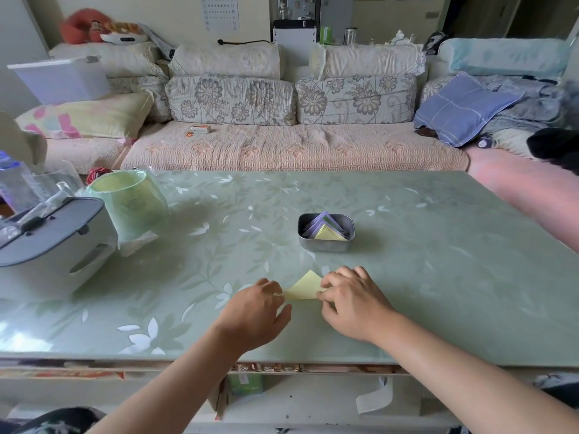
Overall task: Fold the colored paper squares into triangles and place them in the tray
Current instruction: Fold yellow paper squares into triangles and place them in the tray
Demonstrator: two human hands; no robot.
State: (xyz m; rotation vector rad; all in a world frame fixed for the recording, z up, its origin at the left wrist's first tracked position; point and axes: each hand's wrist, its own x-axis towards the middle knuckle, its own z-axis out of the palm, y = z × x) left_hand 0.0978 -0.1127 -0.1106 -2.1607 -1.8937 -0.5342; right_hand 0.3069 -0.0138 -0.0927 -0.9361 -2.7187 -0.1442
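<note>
1. Two hands meet over one sheet. The left hand [260, 308] has its fingers curled in, with the tips pinching the left corner of the yellow paper triangle [304, 288].
2. The right hand [352, 303] grips the opposite right corner, knuckles raised and fingers bent down onto the paper. Its thumb seems to be tucked under the edge, though the hand hides that spot.
3. That yellow paper triangle lies flat on the table [438, 277] between the two hands, near the front edge. Its long side faces the person and its peak points away toward the tray.
4. Just beyond the peak, apart from the paper, stands the tray [326, 246], a small grey metal one with rounded corners. Inside it lean folded triangles [329, 234], a yellow one in front and several purple ones behind.
5. The table is pale green with a white leaf pattern and a glossy top.
6. At the table's left edge, well apart from the hands, sits a white and grey case [53, 242]. A pale green roll [131, 198] in clear wrap stands just behind it.
7. Behind the table runs a sofa [282, 145] with flowered cushions.
</note>
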